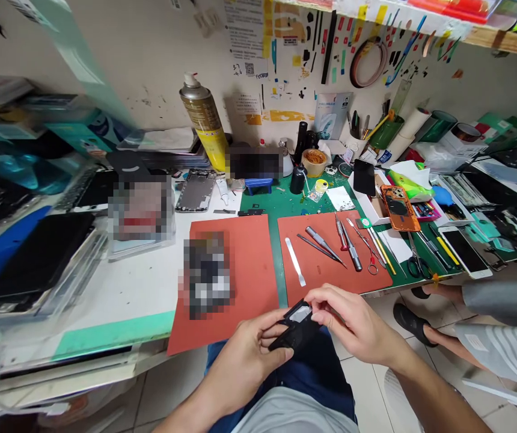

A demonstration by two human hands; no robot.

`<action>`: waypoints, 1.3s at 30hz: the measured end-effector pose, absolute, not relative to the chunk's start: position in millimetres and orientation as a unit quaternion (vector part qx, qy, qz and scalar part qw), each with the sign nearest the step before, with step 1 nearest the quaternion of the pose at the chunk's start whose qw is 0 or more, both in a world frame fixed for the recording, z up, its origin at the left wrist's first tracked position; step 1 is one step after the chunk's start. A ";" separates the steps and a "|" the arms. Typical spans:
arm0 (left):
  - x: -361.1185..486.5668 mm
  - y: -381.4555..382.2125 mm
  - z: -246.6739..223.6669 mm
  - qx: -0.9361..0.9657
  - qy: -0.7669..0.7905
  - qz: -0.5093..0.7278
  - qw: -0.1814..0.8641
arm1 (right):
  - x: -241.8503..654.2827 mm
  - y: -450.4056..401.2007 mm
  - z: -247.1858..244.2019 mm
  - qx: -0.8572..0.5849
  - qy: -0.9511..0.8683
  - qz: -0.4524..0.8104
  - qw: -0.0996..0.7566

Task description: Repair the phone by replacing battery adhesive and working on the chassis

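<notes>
My left hand is closed round a small flat black case-like piece, held above my lap at the bench's front edge. A pale whitish patch shows in the upper part of the black piece. The thumb and fingers of my right hand pinch together at the piece's upper right end. What lies between those fingertips is hidden. Just beyond my hands, a red-brown mat bears a white flat spudger, tweezers and grey pen-shaped tools.
A second red-brown mat carries a blurred-out item. Scissors, a white phone and an orange phone back lie at right. A spray can stands behind. Another person's leg is at far right.
</notes>
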State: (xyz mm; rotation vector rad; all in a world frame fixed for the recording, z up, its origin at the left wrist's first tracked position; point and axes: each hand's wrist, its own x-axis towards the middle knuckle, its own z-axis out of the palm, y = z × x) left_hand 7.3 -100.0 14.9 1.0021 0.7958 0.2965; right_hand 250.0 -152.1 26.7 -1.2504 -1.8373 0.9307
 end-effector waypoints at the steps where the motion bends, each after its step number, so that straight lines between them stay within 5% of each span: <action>1: 7.0 -99.8 14.7 0.468 0.370 0.141 0.790 | 248.6 -152.9 27.5 -0.488 -0.723 0.327 0.365; 11: 10.1 -104.6 19.9 0.500 0.373 0.146 0.768 | 224.6 -163.1 12.0 -0.548 -0.709 0.183 0.406; 23: 10.2 -103.0 20.5 0.432 0.374 0.128 0.811 | 226.0 -158.5 2.6 -0.501 -0.787 0.086 0.349; 39: 6.5 -101.3 9.8 0.368 0.382 0.104 0.841 | 219.7 -160.4 -21.9 -0.514 -0.725 0.090 0.451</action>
